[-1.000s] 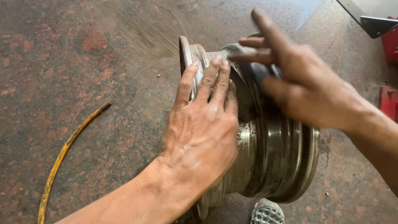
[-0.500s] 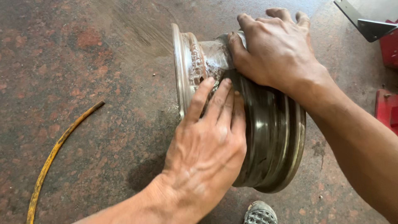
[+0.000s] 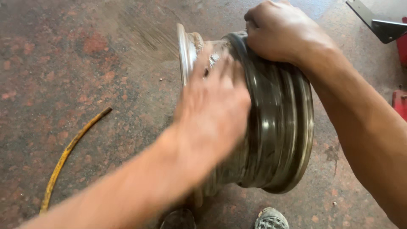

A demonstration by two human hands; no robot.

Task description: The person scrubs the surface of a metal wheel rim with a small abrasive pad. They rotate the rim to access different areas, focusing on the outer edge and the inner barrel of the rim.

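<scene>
Upright on its edge on the stained, reddish-brown concrete floor (image 3: pixel 85 63) stood a dull grey, ribbed steel wheel rim (image 3: pixel 275 127). Over its top the right hand (image 3: pixel 282 32) was clenched, knuckles up. The left hand (image 3: pixel 212 110) lay against the near side — too blurred to tell its grip. A bent yellow hose (image 3: pixel 68 157) lay well apart, and a shoe toe (image 3: pixel 271 219) showed just below.
</scene>
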